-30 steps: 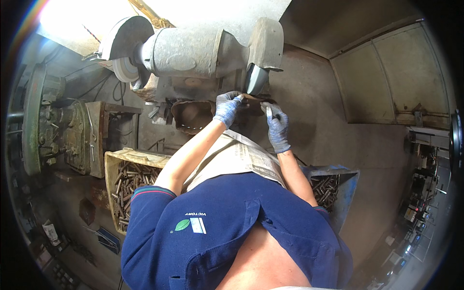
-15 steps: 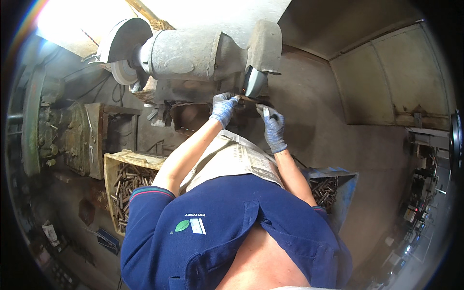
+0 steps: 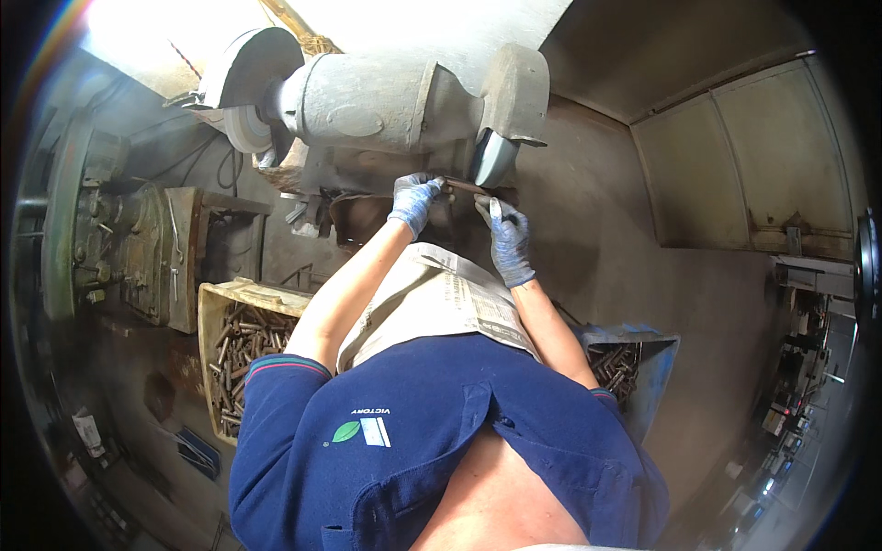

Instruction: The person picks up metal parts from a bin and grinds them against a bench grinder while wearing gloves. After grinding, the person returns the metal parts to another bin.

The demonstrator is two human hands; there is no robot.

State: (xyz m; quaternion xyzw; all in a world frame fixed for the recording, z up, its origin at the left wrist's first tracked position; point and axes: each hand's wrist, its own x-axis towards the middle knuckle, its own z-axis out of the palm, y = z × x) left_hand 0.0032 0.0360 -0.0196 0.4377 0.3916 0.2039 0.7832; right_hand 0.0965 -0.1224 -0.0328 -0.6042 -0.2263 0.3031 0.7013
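Observation:
Between my two gloved hands runs a thin brown metal rod point(image 3: 466, 186), roughly level and just below the grinding wheel point(image 3: 496, 158) at the right end of the bench grinder point(image 3: 363, 106). My left hand point(image 3: 415, 204) pinches the rod's left end. At its right end are the closed fingertips of my right hand point(image 3: 508, 241). Both hands wear blue-and-grey work gloves. Whether the rod touches the wheel, I cannot tell.
A pale crate point(image 3: 213, 367) of short metal pieces stands at the left; a blue bin point(image 3: 663, 358) with similar pieces is at the right. A second grinding wheel point(image 3: 246, 129) sits at the grinder's left end. Heavy green machinery point(image 3: 110, 239) is further left.
Both hands have shifted left with the rod, relative to the wheel. A small orange spark showed by the wheel earlier; none shows now. The whole view has moved slightly.

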